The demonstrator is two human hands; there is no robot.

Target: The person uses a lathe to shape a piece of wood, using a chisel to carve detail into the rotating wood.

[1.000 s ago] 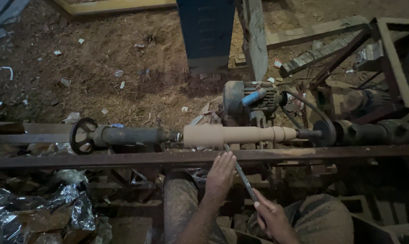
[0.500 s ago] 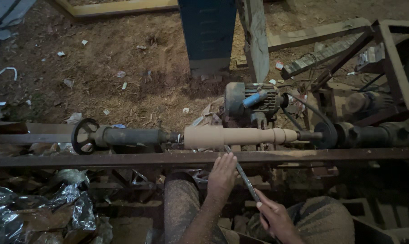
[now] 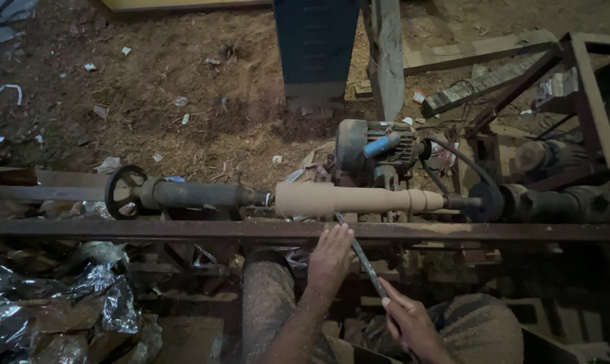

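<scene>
We note the wooden spindle [image 3: 359, 199] mounted on the lathe, just above the rusty tool-rest bar [image 3: 150, 229]. Our left hand [image 3: 330, 256] presses the turning chisel [image 3: 360, 256] against that bar, fingers curled over it. Our right hand [image 3: 407, 322] is clenched around the chisel's handle end, below the bar. The chisel tip meets the spindle's underside.

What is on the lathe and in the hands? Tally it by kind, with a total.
Hands: 2, left hand, right hand
Turning chisel: 1
Wooden spindle: 1
Handwheel: 1
Motor: 1
Total: 6
</scene>
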